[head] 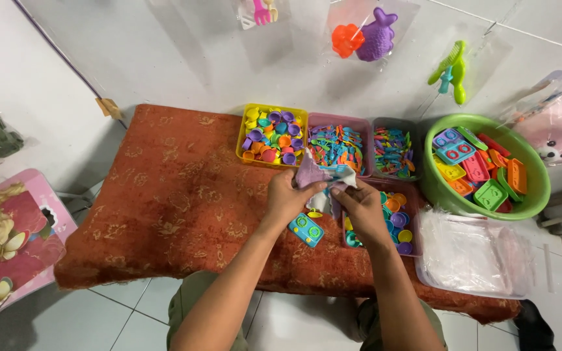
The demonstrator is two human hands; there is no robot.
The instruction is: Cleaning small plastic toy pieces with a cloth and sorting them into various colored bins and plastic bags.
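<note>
While both grip 1 clear plastic bag (323, 177), left hand (285, 197) sits at 9 o'clock, right hand (363, 207) at 3.

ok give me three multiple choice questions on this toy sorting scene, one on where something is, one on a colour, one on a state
1. Where does the small blue toy stove lie?
A. in the green basin
B. on the red cloth just below the left hand
C. in the yellow tray

2. What colour is the round basin at the right?
A. green
B. pink
C. white

3. How is the clear bag held?
A. lying flat, untouched
B. hung on the wall
C. gripped by both hands, with toy pieces inside

Answers:
1 B, the stove rests on the red cloth under the left hand.
2 A, its rim and wall are bright green.
3 C, the left hand and the right hand both pinch the bag above the cloth, and coloured pieces show through it.
</note>
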